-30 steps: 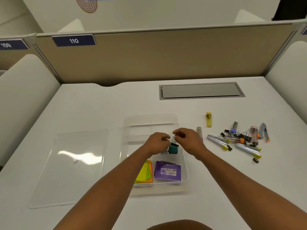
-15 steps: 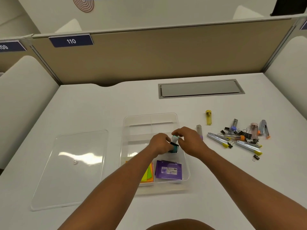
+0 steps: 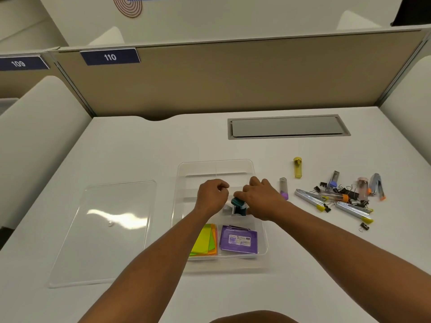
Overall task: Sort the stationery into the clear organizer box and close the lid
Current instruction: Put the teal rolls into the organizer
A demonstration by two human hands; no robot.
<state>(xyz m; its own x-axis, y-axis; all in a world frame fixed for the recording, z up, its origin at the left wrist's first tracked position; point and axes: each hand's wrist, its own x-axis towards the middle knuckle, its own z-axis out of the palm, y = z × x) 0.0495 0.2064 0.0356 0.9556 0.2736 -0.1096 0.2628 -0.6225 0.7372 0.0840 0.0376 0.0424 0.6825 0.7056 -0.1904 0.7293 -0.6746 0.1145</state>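
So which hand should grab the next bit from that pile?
Probably the right hand: the loose pile lies on its side of the organizer box, though it is now touching the teal item. The left hand would cross over.

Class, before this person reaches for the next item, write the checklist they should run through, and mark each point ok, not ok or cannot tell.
1. Teal item down inside the organizer box: ok.
2. Right hand free of the teal item: not ok, its grip is on it.
3. Left hand empty: cannot tell, fingers curled.
4. Rear compartments free for more: ok.
5. Loose pile of clips and tubes within reach on the right: ok.
6. Lid off, lying left of the box: ok.
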